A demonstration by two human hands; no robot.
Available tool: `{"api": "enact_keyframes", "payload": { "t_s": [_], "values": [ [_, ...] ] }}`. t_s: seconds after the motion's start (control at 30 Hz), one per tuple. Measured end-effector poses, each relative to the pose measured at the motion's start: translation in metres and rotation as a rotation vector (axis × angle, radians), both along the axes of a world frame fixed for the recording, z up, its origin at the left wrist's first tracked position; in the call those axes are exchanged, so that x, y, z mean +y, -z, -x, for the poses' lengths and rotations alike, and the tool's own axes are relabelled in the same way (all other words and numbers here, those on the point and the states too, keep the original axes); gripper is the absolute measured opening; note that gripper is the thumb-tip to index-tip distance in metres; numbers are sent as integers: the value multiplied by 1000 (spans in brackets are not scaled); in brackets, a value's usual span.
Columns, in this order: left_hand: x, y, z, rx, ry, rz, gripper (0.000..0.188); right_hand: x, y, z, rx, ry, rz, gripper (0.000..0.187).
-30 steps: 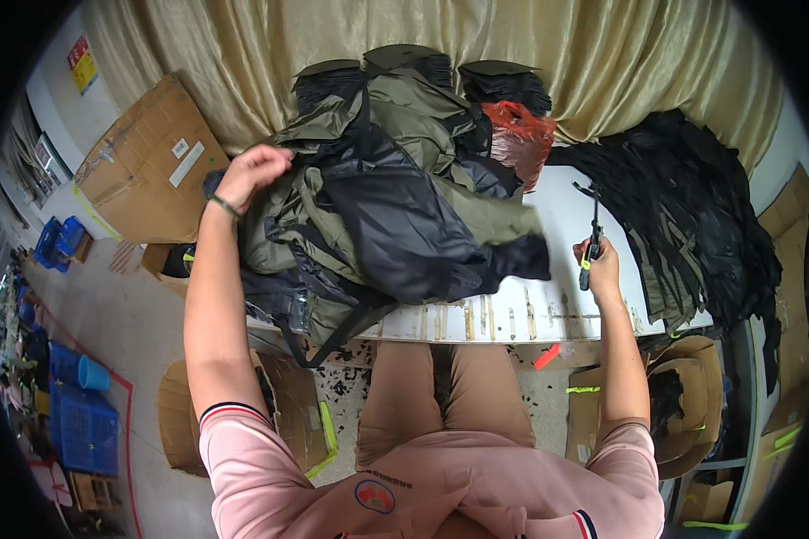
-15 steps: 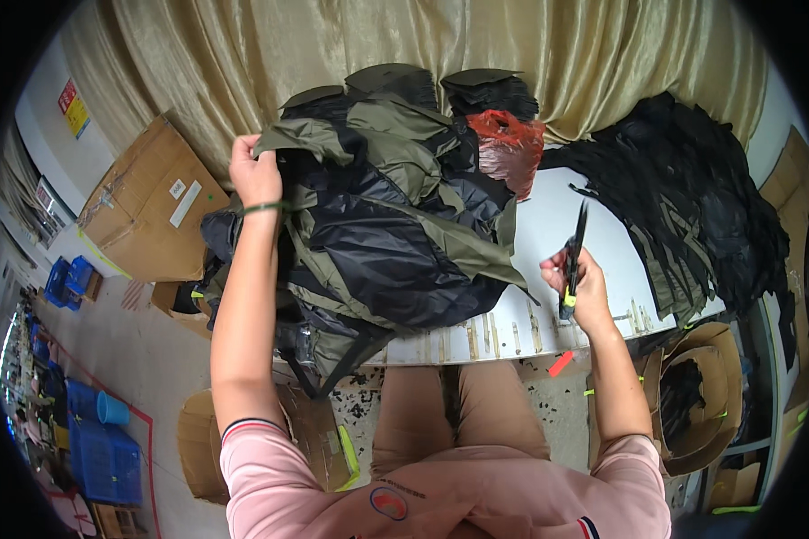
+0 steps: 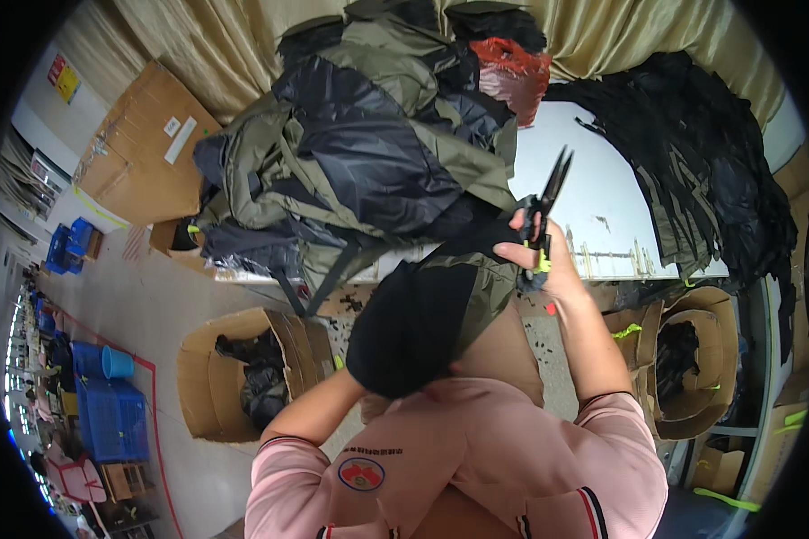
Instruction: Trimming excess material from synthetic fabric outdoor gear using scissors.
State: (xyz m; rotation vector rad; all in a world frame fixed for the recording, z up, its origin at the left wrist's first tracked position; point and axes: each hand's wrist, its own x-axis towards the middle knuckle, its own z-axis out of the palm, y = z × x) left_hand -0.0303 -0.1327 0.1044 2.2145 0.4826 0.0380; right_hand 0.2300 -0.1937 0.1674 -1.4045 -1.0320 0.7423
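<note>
My right hand (image 3: 548, 260) is closed on a pair of black scissors (image 3: 557, 178), with blades pointing up and away and a yellow-green strip at the handles. Its thumb lies at the edge of a black and olive cloth piece (image 3: 413, 314) drawn over my lap. My left forearm (image 3: 319, 404) runs under the black part of this cloth, which hides the left hand and its fingers. A heap of black and olive garments (image 3: 359, 153) covers the left and middle of the white table (image 3: 593, 207).
A red plastic bag (image 3: 512, 76) lies behind the heap. Black cloth strips (image 3: 692, 171) cover the table's right side. Cardboard boxes stand below at left (image 3: 211, 377) and right (image 3: 719, 395), both holding dark cloth. A bigger carton (image 3: 148, 148) stands at the far left.
My left hand has come from the heap's far left down to my lap, and cloth now lies over it. My right hand, still holding the scissors, has moved slightly left to the cloth's edge.
</note>
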Motion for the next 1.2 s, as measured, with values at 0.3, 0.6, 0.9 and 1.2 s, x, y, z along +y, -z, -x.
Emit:
{"api": "enact_keyframes", "payload": {
  "t_s": [0.3,0.6,0.9,1.2],
  "values": [
    [-11,-27,24,-663,-237,-138,100,-58,-86,-5,150,26,-178,31],
    [-25,-28,-69,-897,-368,971,33,-41,-100,18,99,-128,-205,26],
    [45,30,29,-1154,-86,1726,46,-109,53,10,113,-102,75,39],
    [44,103,58,-1250,-220,1505,54,-89,117,88,61,-242,141,35]
  ]
}}
